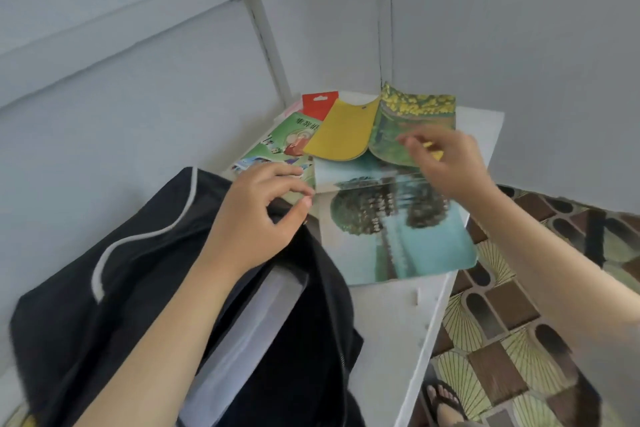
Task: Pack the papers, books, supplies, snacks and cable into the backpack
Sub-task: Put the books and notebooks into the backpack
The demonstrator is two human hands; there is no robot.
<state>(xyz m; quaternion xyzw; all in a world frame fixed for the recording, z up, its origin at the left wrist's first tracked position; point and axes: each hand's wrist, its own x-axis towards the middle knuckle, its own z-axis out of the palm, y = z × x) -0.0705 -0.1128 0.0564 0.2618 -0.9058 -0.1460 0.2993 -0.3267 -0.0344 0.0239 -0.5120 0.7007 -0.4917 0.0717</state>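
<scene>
Pinching open book point(412, 125) with right hand point(446, 159) on table point(391, 315); curling left hand point(256, 218) at backpack point(104, 288) mouth, grasp unclear.

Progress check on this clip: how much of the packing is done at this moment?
Done: a white stack of papers already sits inside the open backpack. In hand: the left hand seems to pinch its rim, while the right hand grips the green-and-yellow book. Left: the teal book, the cartoon book and a red packet lie on the table. No cable shows.
</scene>
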